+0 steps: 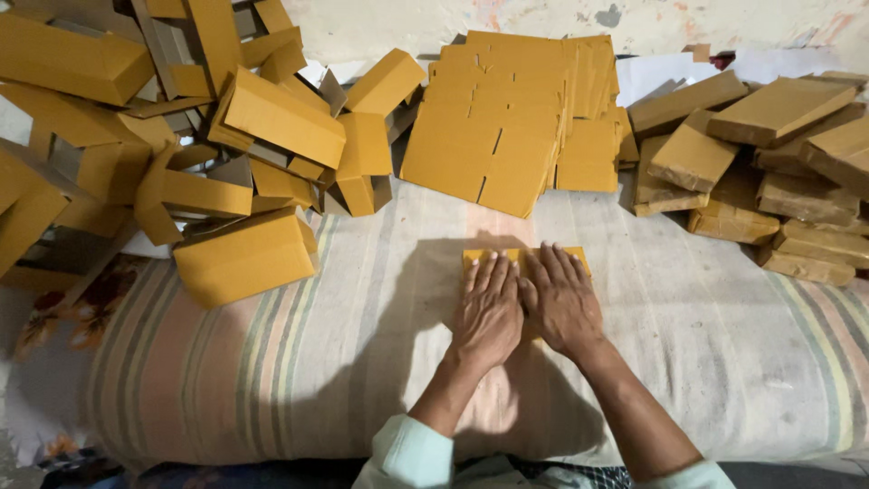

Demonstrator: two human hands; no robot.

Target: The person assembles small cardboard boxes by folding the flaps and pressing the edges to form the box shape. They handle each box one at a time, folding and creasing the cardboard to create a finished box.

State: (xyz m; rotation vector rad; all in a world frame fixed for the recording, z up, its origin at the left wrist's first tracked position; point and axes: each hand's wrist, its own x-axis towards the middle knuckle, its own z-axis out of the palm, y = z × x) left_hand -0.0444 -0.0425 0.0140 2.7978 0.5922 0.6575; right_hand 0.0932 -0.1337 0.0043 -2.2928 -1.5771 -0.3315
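Both hands lie flat, palms down, side by side on a small yellow card (525, 258) that rests on a striped cloth (706, 335) covering a padded surface. The left hand (487, 312) and the right hand (561, 303) touch along their inner edges, fingers stretched forward and close together; neither grip is closed round anything, both simply press down with open palms. Only the far edge of the card shows beyond the fingertips, the rest being hidden under the hands, so whether it is a folded box or a flat sheet cannot be told. The card sits near the middle of the cloth, directly in front of the person, whose pale sleeves (407, 453) show at the bottom edge. Beyond the hands, well apart from them, a stack of flat die-cut blanks (498, 136) in the same yellow card lies fanned out, with slits visible in the top sheets. To the left a loose heap of made-up boxes (244, 254) spills over the cloth, some shut, some with flaps standing open, tilted at all angles. To the right lies a pile of brown wrapped packets (778, 172), stacked unevenly and overlapping one another. Behind everything runs a pale, stained wall (407, 23). The hands cast a dark shadow on the cloth to their left.
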